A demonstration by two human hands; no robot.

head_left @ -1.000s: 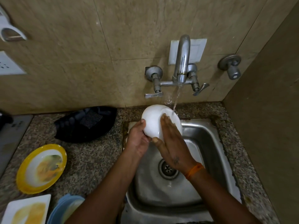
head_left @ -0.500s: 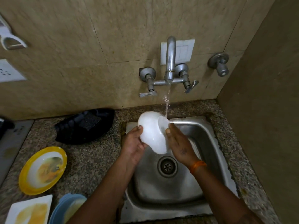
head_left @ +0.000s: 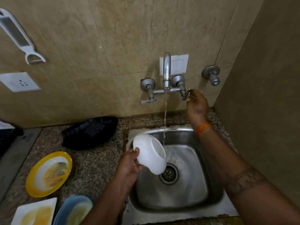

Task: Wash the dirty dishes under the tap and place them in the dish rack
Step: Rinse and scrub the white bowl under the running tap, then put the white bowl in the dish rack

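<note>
A person stands at a small steel sink point(head_left: 215, 189) set into a speckled granite surface point(head_left: 90, 166), seen from above. The left hand point(head_left: 129, 166) holds a white bowl point(head_left: 149, 154) over the left side of the basin, tilted on its side with its opening facing right; the thumb lies on the bowl's outer wall and the fingers curl beneath it, so this grip is wrapped around the bowl. A thin stream of water point(head_left: 165, 117) falls from the wall tap point(head_left: 166, 70) and lands just to the right of the bowl's rim, spreading across the sink floor near the drain point(head_left: 168, 174).

The right hand point(head_left: 196, 104) reaches up to the right tap lever point(head_left: 185, 95), its fingertips pinching the lever. An orange band point(head_left: 203, 128) circles that wrist.

On the surface to the left lie a black tray point(head_left: 90, 132) against the wall, a yellow-rimmed plate point(head_left: 48, 173) smeared with food, a white square plate point(head_left: 34, 212) with yellow residue, and a blue plate point(head_left: 73, 210) at the bottom edge. On the tiled wall hang a white peeler point(head_left: 21, 39) and a white socket point(head_left: 20, 82).
</note>
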